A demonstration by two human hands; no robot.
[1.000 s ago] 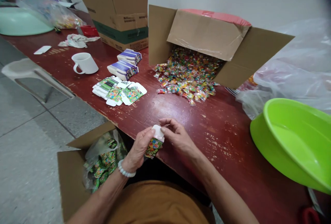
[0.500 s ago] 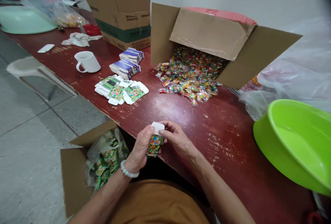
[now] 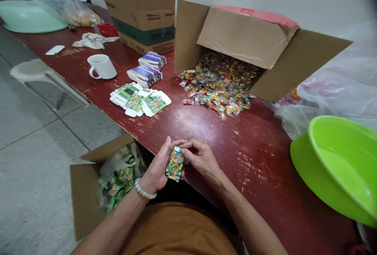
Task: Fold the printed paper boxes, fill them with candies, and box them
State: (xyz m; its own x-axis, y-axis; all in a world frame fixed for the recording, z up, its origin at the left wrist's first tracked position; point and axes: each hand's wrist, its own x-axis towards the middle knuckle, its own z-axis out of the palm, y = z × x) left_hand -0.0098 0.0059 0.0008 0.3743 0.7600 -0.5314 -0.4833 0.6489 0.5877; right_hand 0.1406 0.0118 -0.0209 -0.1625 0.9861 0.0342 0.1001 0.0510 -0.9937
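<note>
Head view: the person's left hand (image 3: pixel 159 170) cradles a small green box (image 3: pixel 174 166) just off the counter (image 3: pixel 262 145), at its near edge, its grip loosely gripping the box with the fingers behind it and the thumb raised clear. The box tilts, printed face up, a bit of white showing at its upper end. There the right hand (image 3: pixel 204 160) touches it with thumb and fingertips; whether that grip pinches the box, I cannot tell. Below the counter's edge, by the left forearm, an open carton (image 3: pixel 84 200) holds a plastic bag with green printed packs (image 3: pixel 122 180). Farther back lie flat green cartons (image 3: pixel 156 102), near two purple-and-white boxes (image 3: pixel 146 77) and a white mug (image 3: pixel 106 67). Wrapped candies (image 3: pixel 219 90) spill from a large cardboard box (image 3: pixel 235 37); a lime-green basin (image 3: pixel 312 172) stands at the right.
</note>
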